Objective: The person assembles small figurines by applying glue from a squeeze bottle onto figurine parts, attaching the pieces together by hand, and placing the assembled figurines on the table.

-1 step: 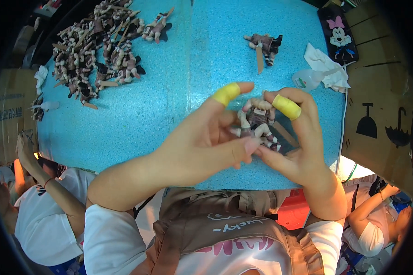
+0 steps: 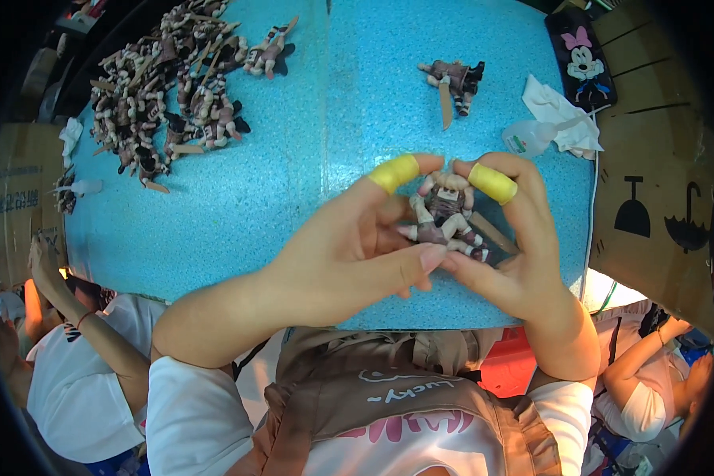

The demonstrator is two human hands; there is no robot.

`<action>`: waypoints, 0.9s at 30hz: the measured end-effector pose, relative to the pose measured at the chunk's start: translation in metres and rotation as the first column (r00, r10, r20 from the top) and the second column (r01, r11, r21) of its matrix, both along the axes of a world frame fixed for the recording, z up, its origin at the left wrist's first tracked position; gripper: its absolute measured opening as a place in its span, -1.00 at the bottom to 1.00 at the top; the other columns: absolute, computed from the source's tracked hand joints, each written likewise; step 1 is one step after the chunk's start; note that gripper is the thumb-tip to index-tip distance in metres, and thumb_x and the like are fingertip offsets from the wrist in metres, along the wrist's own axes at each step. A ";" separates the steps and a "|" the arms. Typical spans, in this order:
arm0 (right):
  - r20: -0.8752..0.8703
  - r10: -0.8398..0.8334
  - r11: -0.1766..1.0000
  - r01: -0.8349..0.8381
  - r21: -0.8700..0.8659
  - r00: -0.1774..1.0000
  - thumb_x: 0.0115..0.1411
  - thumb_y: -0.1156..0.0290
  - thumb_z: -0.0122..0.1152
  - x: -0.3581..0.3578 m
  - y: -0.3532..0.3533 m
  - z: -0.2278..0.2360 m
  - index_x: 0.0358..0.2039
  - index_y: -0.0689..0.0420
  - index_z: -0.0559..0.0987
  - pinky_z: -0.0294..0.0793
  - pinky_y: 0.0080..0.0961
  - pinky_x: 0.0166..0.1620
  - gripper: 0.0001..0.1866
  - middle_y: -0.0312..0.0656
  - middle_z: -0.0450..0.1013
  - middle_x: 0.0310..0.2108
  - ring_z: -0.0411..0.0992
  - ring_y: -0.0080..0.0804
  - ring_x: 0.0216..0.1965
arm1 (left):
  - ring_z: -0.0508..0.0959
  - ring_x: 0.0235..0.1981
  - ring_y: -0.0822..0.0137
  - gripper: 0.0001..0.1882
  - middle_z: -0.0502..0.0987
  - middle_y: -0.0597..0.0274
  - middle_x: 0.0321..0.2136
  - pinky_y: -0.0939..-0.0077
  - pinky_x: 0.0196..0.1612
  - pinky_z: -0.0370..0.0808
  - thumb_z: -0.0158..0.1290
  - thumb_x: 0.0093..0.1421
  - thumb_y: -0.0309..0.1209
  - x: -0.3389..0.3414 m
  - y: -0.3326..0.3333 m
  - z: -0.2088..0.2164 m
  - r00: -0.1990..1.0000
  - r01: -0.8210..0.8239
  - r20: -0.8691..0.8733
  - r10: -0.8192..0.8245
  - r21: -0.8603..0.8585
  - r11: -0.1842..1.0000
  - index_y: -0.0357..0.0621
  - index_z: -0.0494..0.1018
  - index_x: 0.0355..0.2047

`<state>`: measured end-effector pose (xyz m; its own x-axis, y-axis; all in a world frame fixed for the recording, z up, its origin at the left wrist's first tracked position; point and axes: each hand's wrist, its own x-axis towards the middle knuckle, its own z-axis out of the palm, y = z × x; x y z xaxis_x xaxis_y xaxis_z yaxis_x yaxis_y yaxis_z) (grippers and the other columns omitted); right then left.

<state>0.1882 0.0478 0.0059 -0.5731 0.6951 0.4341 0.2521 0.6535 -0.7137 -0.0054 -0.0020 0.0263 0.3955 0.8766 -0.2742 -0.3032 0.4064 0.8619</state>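
Note:
A small brown and cream toy figurine (image 2: pixel 450 204) is held between my two hands above the near part of the blue table. My left hand (image 2: pixel 349 242) grips it from the left, thumb at its lower end and index finger by its top. My right hand (image 2: pixel 523 254) closes round its right side, thumb below and index fingertip at the top. Yellow tape wraps both index fingers. A tan blade-like piece sticks out at the figurine's right, partly behind it. Another figurine (image 2: pixel 457 79) with a tan blade lies farther off.
A large pile of similar figurines (image 2: pixel 163 99) covers the far left of the blue table (image 2: pixel 293 166). At right lie a squeeze bottle (image 2: pixel 529 138), crumpled tissue (image 2: pixel 559 111) and a dark cartoon-printed case (image 2: pixel 583 63). Cardboard boxes (image 2: pixel 642 159) flank the table. People sit on both sides.
My left index finger has moved right and come in toward the top of the figurine. The right hand has barely shifted.

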 end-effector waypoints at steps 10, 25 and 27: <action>-0.167 0.098 0.977 -0.127 -0.174 0.981 -0.19 0.28 0.40 0.004 0.003 -0.003 -0.14 0.25 0.42 0.30 -0.41 -0.14 -0.42 -0.05 0.30 -0.20 0.31 -0.19 -0.20 | 0.51 -0.18 0.27 -0.33 0.39 -0.02 -0.08 0.48 -0.18 0.51 0.15 0.02 -0.53 0.001 -0.001 -0.003 0.998 -0.063 0.027 0.063 -0.002 0.998 -0.24 0.08 0.10; -0.303 0.008 0.956 -0.096 -0.276 0.953 -0.21 0.40 0.40 -0.001 -0.011 0.002 -0.13 0.21 0.42 0.30 -0.42 -0.09 -0.43 -0.03 0.32 -0.16 0.32 -0.19 -0.14 | 0.34 0.04 0.16 -0.31 0.29 -0.05 0.01 0.25 0.03 0.37 0.04 0.08 -0.57 0.007 -0.001 -0.011 0.999 -0.029 0.038 0.018 0.332 0.943 -0.13 -0.05 0.17; -0.473 -0.126 0.746 -0.231 -0.625 0.872 -0.19 0.48 0.37 -0.003 -0.017 0.007 -0.13 0.19 0.43 0.39 -0.50 -0.23 -0.47 -0.08 0.35 -0.21 0.37 -0.26 -0.24 | 0.33 0.05 0.16 -0.28 0.28 -0.04 0.02 0.23 0.04 0.35 0.02 0.09 -0.60 0.003 0.002 -0.014 0.997 0.036 -0.083 -0.002 0.415 0.909 -0.11 -0.10 0.18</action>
<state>0.1850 0.0309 0.0125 -0.4730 0.8747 0.1061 -0.2392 -0.0115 -0.9709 -0.0021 0.0003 0.0119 0.4053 0.9105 0.0826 -0.2234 0.0110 0.9747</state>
